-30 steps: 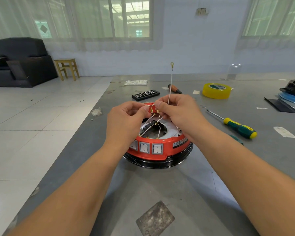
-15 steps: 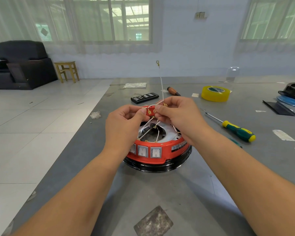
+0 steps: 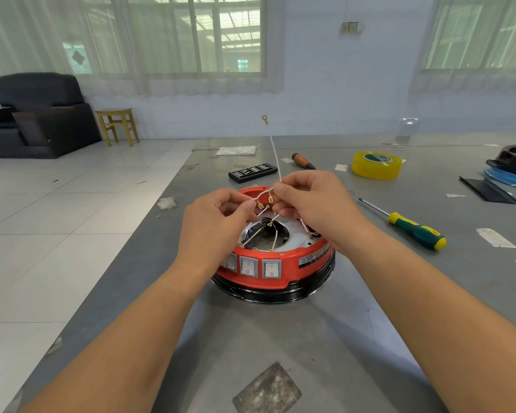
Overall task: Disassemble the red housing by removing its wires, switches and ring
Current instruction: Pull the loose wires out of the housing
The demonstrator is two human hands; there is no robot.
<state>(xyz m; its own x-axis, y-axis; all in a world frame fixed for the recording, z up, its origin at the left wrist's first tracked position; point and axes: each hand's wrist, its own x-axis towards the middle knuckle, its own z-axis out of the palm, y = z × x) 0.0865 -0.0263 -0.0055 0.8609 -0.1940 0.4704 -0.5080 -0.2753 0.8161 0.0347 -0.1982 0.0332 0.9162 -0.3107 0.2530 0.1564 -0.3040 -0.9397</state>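
The round red housing point(image 3: 292, 268) sits on a black ring point(image 3: 280, 293) in the middle of the grey table. Three white rocker switches point(image 3: 271, 269) face me on its front wall. Thin white wires point(image 3: 273, 239) with brass terminals rise from its open middle. My left hand point(image 3: 218, 228) pinches a brass terminal above the housing. My right hand point(image 3: 313, 207) pinches the wires beside it, fingertips almost touching the left ones. One long white wire point(image 3: 274, 153) sticks up from my right fingers, ending in a brass ring lug.
A green-and-yellow screwdriver point(image 3: 414, 229) lies right of the housing. Farther back are a yellow tape roll point(image 3: 376, 165), a black bit case point(image 3: 252, 172) and a wooden-handled tool point(image 3: 303, 160). Black and blue parts point(image 3: 513, 171) lie at the far right. The table's left edge drops to a tiled floor.
My hands have drawn slightly apart, so the brass terminals now show between the fingertips. The long upright wire has leaned to the left.
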